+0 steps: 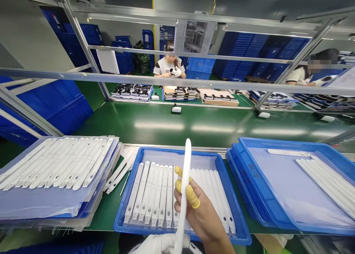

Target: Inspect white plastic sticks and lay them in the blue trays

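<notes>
A long, slim white plastic strip [185,183] stands nearly upright, edge-on, above the blue tray. My right hand [201,209], with yellow finger cots on several fingers, pinches it around the middle. At the bottom edge my left hand [158,244], in a white glove, is closed around the strip's lower end and partly cut off by the frame. Below, the blue tray [118,219] holds a row of similar strips. Those on the left [151,195] show slots and a round hole; those on the right [222,198] look smooth. My right hand hides part of the row.
Stacked sheets at left carry more white strips [59,161]; a few loose strips [119,174] lie beside them. Stacked blue trays [245,145] stand at right. Beyond a metal frame [155,77] runs a green conveyor belt [138,117] with black-and-white devices; two people work across it.
</notes>
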`<state>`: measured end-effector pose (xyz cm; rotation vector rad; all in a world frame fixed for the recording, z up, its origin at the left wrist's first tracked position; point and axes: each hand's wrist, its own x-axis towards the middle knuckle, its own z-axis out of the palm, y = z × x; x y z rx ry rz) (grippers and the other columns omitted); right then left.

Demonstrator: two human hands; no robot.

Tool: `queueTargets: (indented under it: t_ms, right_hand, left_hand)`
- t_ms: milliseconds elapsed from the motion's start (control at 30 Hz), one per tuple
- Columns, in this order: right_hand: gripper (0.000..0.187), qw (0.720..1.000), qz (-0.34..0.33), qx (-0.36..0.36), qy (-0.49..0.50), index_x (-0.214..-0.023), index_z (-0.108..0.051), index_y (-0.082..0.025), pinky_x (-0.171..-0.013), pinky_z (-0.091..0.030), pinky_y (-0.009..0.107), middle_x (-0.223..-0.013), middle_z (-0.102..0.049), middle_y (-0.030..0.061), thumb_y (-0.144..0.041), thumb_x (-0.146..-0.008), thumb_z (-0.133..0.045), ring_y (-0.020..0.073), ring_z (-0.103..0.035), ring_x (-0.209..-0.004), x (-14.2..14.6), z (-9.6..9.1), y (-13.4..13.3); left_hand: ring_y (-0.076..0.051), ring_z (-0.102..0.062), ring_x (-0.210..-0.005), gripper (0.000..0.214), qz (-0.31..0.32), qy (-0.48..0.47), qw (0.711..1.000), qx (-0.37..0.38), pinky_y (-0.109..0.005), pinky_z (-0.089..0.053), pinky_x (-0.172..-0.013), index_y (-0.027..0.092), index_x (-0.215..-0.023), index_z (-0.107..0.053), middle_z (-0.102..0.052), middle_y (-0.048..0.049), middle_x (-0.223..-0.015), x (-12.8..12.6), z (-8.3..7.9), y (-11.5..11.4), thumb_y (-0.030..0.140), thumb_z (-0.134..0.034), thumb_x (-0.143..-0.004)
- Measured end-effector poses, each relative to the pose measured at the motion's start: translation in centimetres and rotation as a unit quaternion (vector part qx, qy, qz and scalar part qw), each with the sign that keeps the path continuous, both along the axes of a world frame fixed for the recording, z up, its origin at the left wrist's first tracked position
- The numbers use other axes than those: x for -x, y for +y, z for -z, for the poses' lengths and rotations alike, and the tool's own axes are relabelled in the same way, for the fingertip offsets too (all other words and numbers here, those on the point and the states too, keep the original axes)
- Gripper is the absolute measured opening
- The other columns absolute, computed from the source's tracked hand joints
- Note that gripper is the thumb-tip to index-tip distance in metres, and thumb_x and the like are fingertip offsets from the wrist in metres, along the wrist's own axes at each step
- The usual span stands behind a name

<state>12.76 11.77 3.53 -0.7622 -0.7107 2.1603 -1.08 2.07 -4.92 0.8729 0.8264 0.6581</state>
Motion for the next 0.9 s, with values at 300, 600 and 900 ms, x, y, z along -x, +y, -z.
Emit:
queueTargets:
  t_ms: [300,600,900]
  right_hand:
    - [0.046,0.999,0.042,-0.014,0.021,-0.112,-0.072,-0.026,-0.050,-0.043,0.014,-0.078,-0.051,-0.0036,-0.044,-0.072,-0.087,0.0072,-0.042,-0.063,1.3,-2.5,3.3]
    - [0.029,0.996,0.089,-0.030,0.003,-0.102,-0.074,-0.028,-0.062,-0.053,0.015,-0.100,-0.066,-0.0023,-0.037,-0.077,-0.083,0.0093,-0.060,-0.081,2.1,-2.7,4.3]
    - [0.036,0.995,0.080,-0.043,0.047,-0.113,-0.071,-0.038,-0.070,-0.057,0.018,-0.113,-0.070,-0.0055,-0.034,-0.079,-0.082,0.0087,-0.064,-0.084,1.8,-2.5,3.8]
  left_hand:
    - [-0.014,-0.051,-0.070,0.069,-0.071,-0.090,0.993,-0.031,-0.030,-0.046,-0.070,0.016,-0.112,-0.066,-0.057,-0.0012,-0.079,-0.3,-5.6,0.9,0.064,-0.082,-0.065]
    - [-0.012,-0.051,-0.074,0.038,-0.143,-0.088,0.985,-0.040,-0.024,-0.044,-0.070,0.018,-0.110,-0.065,-0.057,0.0000,-0.086,-0.5,-6.4,1.7,0.041,-0.077,-0.082]
    - [-0.009,-0.064,-0.057,0.034,-0.099,-0.227,0.969,0.002,-0.017,-0.049,-0.051,0.013,-0.106,-0.068,-0.064,-0.0057,-0.090,-1.0,-4.6,1.0,0.044,-0.065,-0.092]
